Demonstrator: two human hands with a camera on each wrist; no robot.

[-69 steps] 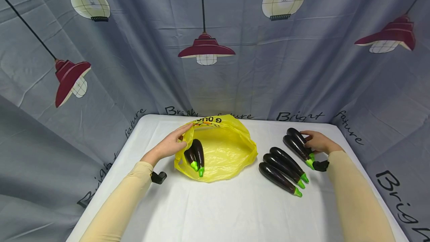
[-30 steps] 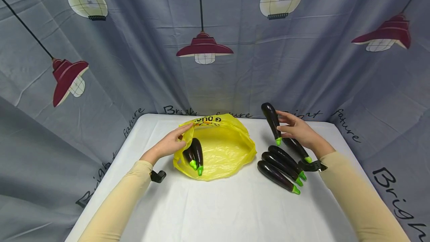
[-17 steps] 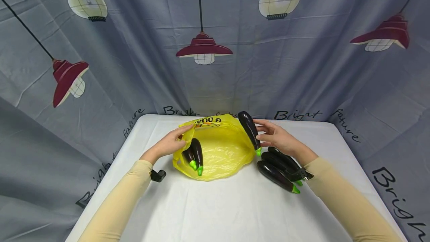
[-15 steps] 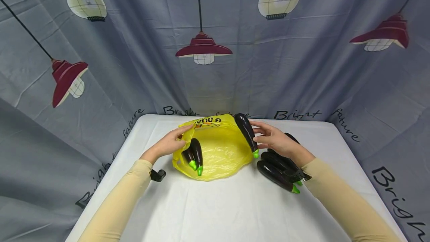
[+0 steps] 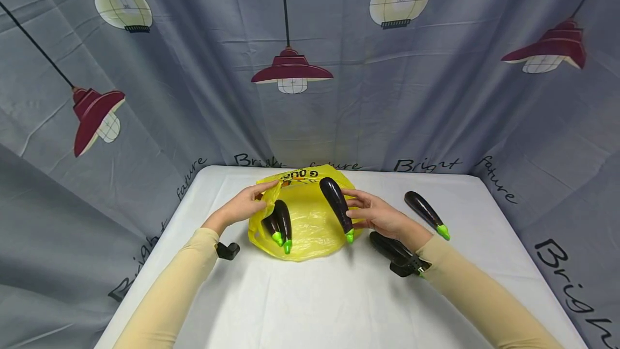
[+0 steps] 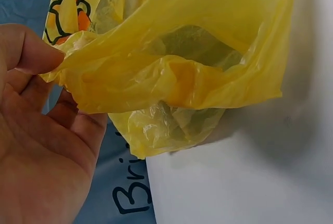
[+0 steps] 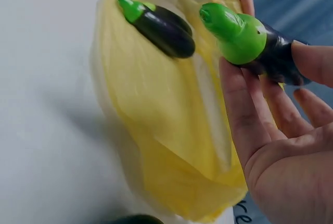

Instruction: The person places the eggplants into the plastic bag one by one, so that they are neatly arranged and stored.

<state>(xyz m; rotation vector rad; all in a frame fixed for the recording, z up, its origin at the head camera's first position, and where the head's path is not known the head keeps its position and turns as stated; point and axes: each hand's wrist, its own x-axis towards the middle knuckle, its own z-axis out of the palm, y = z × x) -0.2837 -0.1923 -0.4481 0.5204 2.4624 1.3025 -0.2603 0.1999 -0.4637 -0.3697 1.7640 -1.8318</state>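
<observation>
My left hand (image 5: 242,206) pinches the rim of a yellow plastic bag (image 5: 310,225) between thumb and fingers, as the left wrist view also shows. The bag's mouth gapes toward me. Two eggplants (image 5: 284,225) with green stem ends lie inside, near its left side. My right hand (image 5: 380,214) grips another eggplant (image 5: 335,203) between thumb and fingers, in front of the bag's right part. In the right wrist view this held eggplant (image 7: 242,36) has its green end toward the camera, above the bag opening.
On the white table (image 5: 300,306), a lone eggplant (image 5: 423,210) lies at the right back. More eggplants (image 5: 387,245) lie partly hidden under my right wrist and its black camera mount (image 5: 407,267). A grey printed curtain (image 5: 339,123) stands behind the table.
My right hand has picked up an eggplant from the right-hand group and carried it left to the bag. My left hand stays at the bag's rim.
</observation>
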